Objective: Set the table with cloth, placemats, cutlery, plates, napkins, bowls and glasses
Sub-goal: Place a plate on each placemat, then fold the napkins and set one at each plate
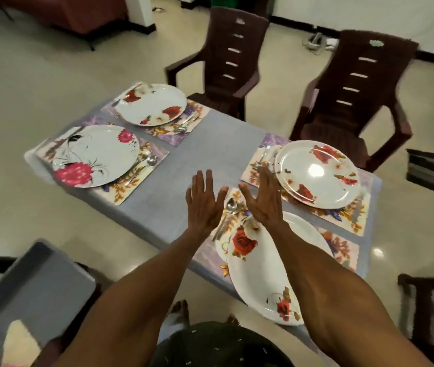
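- both of my hands hang over the worktop with fingers straight and spread, palms turned toward each other, holding nothing: left hand, right hand.
- the grey cloth covers the worktop, with four floral placemats on it, each carrying a plate.
- the nearest plate lies just below my right forearm; its long axis runs from the far left down toward me on the right, and its near end looks to overhang the worktop edge.
- the spoon and other cutlery of that setting lie between my two hands, along the plate's left rim.
- the far right plate sits just beyond my right fingertips.
- the two left plates, pink-flowered and red-flowered, are well apart from both hands.
- my judgement: napkins, bowls and glasses are not in sight, so they come next; the right hand is nearer the overhanging plate if it needs nudging inward.
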